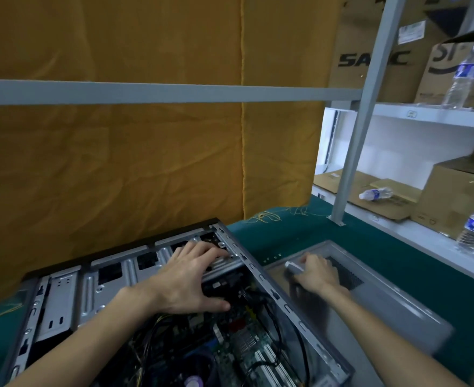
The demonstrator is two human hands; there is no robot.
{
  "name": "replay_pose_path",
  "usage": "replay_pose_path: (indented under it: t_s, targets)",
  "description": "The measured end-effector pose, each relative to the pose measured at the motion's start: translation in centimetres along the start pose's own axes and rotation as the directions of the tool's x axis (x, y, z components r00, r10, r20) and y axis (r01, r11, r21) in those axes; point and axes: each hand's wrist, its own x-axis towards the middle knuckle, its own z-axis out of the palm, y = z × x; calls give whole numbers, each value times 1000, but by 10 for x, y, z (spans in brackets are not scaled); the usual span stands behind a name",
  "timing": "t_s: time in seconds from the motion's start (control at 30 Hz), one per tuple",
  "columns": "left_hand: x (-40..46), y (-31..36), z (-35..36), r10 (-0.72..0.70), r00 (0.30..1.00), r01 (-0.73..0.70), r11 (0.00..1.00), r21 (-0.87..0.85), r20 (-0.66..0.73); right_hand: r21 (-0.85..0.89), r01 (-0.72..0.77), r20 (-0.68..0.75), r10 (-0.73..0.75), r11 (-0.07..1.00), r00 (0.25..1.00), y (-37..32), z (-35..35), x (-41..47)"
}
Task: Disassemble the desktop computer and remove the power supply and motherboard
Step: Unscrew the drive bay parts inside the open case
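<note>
Single head-worn wide-angle view, looking forward and slightly down from above near edge of table (294, 236). Close range: forearms enter from bottom edge, left hand (187, 277) and right hand (315, 272) in lower middle of frame. Open computer case (96, 286) fills lower left, cut off by bottom edge. Yellow cloth backdrop (135, 157) directly ahead, filling upper left. Metal shelving (414, 115) at right, bent by lens distortion. No second view for overlap.

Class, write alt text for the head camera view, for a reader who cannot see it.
A person's left hand rests spread on a metal bracket inside an open computer case, above the motherboard. Their right hand grips a tool on the removed side panel, lying on a green table.
</note>
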Motion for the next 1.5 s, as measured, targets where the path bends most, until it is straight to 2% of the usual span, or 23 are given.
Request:
replay_pose_path:
  t_s: [0.03,0.1,0.17,0.23,0.33,0.43,0.57,0.63,0.73,0.87,0.97,1.03,1.1,1.17,1.27,1.4,1.5]
  targets:
    - [0,-1,1,11,1000,-11,1000,28,8,6,10,-35,-9,1000,999,-6,-4,-3]
    - [0,-1,3,27,999,-28,995,93,22,142,55,-99,-41,988,994,-21,-18,-12]
    - [1,-1,5,38,999,-38,985,168,-1,290,152,-158,-109,945,981,-44,-38,-28]
    - [2,0,7,47,998,-40,979,201,-31,358,248,-191,-190,900,963,-68,-57,-50]
    - [2,2,7,40,999,-35,989,147,-33,358,359,-173,-317,862,933,-102,-77,-90]
    - [0,6,5,42,999,-39,993,113,-29,338,391,-95,-382,856,919,-125,-79,-130]
    - [-4,11,0,62,998,-62,988,143,7,101,424,-102,-414,900,904,-138,-66,-168]
    - [-6,14,-3,72,997,-78,981,180,42,45,382,-39,-381,923,924,-139,-61,-180]
    - [-8,15,-8,98,991,-115,967,228,86,73,274,89,-280,959,956,-141,-57,-183]
    - [-12,13,-6,138,989,-145,963,226,46,272,54,264,-129,961,956,-147,-48,-166]
    - [-12,11,-1,153,988,-150,959,239,5,548,-175,293,7,818,956,-150,-31,-155]
    - [-11,11,2,154,988,-146,958,248,-13,662,-255,291,72,705,954,-154,-23,-150]
    - [-10,10,4,155,988,-145,957,250,-21,720,-282,281,105,634,954,-159,-17,-146]
    - [-9,10,6,148,989,-139,962,237,-22,740,-292,266,135,605,954,-162,-14,-144]
    - [-8,9,7,146,989,-136,964,227,-28,694,-298,240,179,655,954,-164,-16,-148]
    - [-8,10,5,141,990,-133,967,218,-22,642,-250,194,161,725,968,-160,-13,-150]
    - [-10,12,3,137,990,-129,968,216,-22,693,-248,227,121,677,966,-155,-10,-150]
